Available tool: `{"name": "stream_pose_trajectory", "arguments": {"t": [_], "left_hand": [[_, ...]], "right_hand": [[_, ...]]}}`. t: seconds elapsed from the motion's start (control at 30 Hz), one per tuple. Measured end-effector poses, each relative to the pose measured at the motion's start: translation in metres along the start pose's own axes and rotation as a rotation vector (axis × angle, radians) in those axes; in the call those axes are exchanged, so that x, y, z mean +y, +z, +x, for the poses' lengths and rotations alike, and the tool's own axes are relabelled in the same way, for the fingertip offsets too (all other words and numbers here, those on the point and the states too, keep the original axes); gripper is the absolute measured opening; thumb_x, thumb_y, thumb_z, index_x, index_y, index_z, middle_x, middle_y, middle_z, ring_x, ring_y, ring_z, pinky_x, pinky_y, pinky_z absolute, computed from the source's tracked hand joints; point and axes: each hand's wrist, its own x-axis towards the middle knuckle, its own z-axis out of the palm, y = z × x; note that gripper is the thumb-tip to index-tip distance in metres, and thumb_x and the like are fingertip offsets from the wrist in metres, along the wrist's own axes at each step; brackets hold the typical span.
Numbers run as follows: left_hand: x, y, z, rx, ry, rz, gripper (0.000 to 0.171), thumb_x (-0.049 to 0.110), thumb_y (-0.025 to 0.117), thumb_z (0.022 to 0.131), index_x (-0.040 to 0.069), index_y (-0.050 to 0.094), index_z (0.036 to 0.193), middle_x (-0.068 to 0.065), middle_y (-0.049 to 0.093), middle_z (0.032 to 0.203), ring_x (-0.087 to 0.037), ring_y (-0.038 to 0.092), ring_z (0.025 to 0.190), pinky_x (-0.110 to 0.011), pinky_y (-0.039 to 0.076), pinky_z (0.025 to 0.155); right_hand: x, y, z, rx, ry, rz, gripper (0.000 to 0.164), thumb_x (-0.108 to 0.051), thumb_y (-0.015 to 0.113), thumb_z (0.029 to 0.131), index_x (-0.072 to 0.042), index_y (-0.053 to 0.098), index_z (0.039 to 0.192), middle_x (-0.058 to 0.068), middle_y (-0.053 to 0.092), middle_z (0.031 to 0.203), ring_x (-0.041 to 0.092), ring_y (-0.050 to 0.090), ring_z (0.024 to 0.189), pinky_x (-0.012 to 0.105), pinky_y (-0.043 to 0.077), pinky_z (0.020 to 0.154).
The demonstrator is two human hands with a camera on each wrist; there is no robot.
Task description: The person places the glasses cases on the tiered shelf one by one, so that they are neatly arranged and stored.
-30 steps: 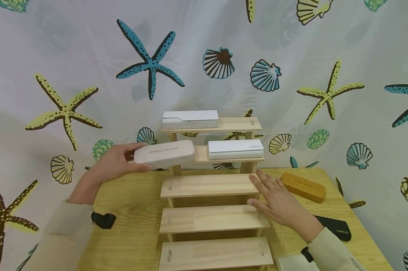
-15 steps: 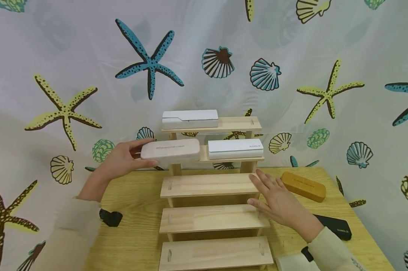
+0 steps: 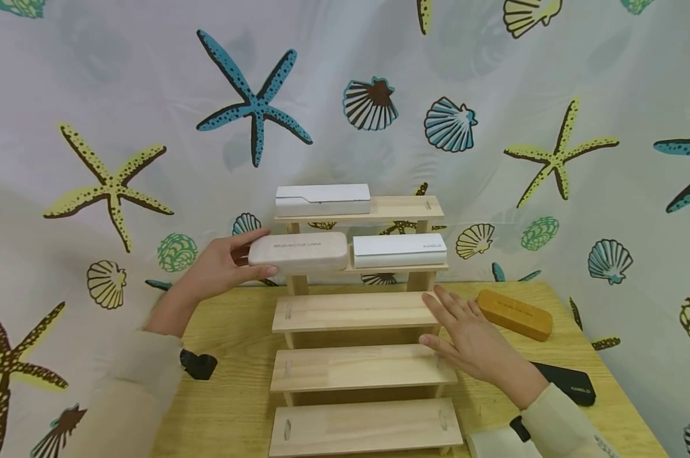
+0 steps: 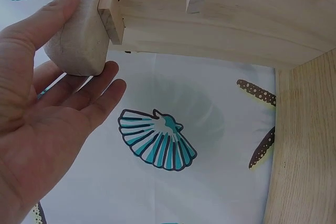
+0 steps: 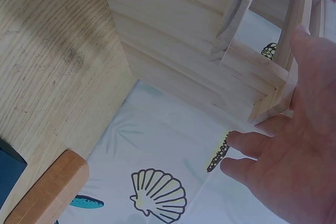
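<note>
My left hand (image 3: 221, 264) grips the left end of a pale beige glasses case (image 3: 299, 252), thumb on the near side and fingers behind. The case lies level at the left part of the second-highest step of a wooden stepped rack (image 3: 356, 312). In the left wrist view, the beige case (image 4: 84, 35) is against the rack's end; whether its full weight rests on the step, I cannot tell. A white glasses case (image 3: 399, 250) sits just right of it, a narrow gap between. My right hand (image 3: 473, 340), fingers extended, touches the right end of the middle step.
Another white glasses case (image 3: 322, 200) occupies the left of the top step. On the table (image 3: 224, 356), right of the rack, lie an orange-brown glasses case (image 3: 514, 315), a black case (image 3: 568, 385) and a white object (image 3: 502, 444) at the bottom edge. A patterned curtain (image 3: 322, 63) hangs behind.
The left hand has carried the beige glasses case rightward onto the second-highest step, levelling it and bringing it closer to the white case. The right hand has stayed in place.
</note>
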Motion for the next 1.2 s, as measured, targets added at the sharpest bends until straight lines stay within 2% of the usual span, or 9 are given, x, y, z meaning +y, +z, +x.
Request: {"name": "stream_pose_trajectory", "arguments": {"t": [0.47, 0.9, 1.07, 1.13, 1.2], "left_hand": [[0.006, 0.007, 0.008, -0.014, -0.015, 0.067, 0.086, 0.024, 0.085, 0.092, 0.008, 0.039, 0.163, -0.023, 0.065, 0.138, -0.037, 0.068, 0.118, -0.023, 0.058, 0.080], [0.010, 0.011, 0.010, -0.018, -0.003, 0.059, 0.085, 0.020, 0.083, 0.093, 0.007, 0.038, 0.164, -0.024, 0.061, 0.141, -0.036, 0.067, 0.119, -0.021, 0.057, 0.080], [0.012, 0.013, 0.009, -0.011, -0.005, 0.085, 0.091, 0.021, 0.083, 0.094, 0.010, 0.030, 0.167, -0.025, 0.059, 0.146, -0.037, 0.066, 0.123, -0.019, 0.055, 0.088], [0.012, 0.014, 0.009, -0.010, -0.008, 0.085, 0.094, 0.023, 0.082, 0.094, 0.012, 0.026, 0.168, -0.024, 0.055, 0.152, -0.038, 0.064, 0.128, -0.023, 0.055, 0.095], [0.013, 0.015, 0.008, -0.010, -0.012, 0.069, 0.096, 0.023, 0.082, 0.094, 0.013, 0.023, 0.169, -0.023, 0.049, 0.158, -0.039, 0.061, 0.134, -0.033, 0.056, 0.102]], "right_hand": [[0.001, 0.002, -0.001, 0.000, 0.004, 0.011, 0.076, -0.049, 0.057, 0.107, -0.009, 0.032, 0.166, 0.022, 0.026, 0.173, 0.050, 0.034, 0.154, 0.073, 0.027, 0.121], [0.001, 0.000, 0.000, 0.008, -0.004, -0.001, 0.076, -0.049, 0.058, 0.107, -0.008, 0.034, 0.166, 0.023, 0.027, 0.172, 0.048, 0.034, 0.155, 0.073, 0.027, 0.121], [0.002, 0.001, 0.000, 0.009, -0.002, 0.001, 0.076, -0.049, 0.057, 0.107, -0.008, 0.033, 0.166, 0.022, 0.026, 0.173, 0.048, 0.034, 0.155, 0.073, 0.027, 0.121], [0.002, 0.001, 0.000, 0.012, -0.003, 0.000, 0.076, -0.049, 0.058, 0.107, -0.008, 0.034, 0.166, 0.022, 0.026, 0.173, 0.049, 0.034, 0.155, 0.073, 0.027, 0.121], [0.002, 0.001, 0.000, 0.015, -0.004, -0.001, 0.076, -0.049, 0.058, 0.107, -0.008, 0.034, 0.165, 0.023, 0.027, 0.172, 0.049, 0.034, 0.155, 0.073, 0.027, 0.121]]}}
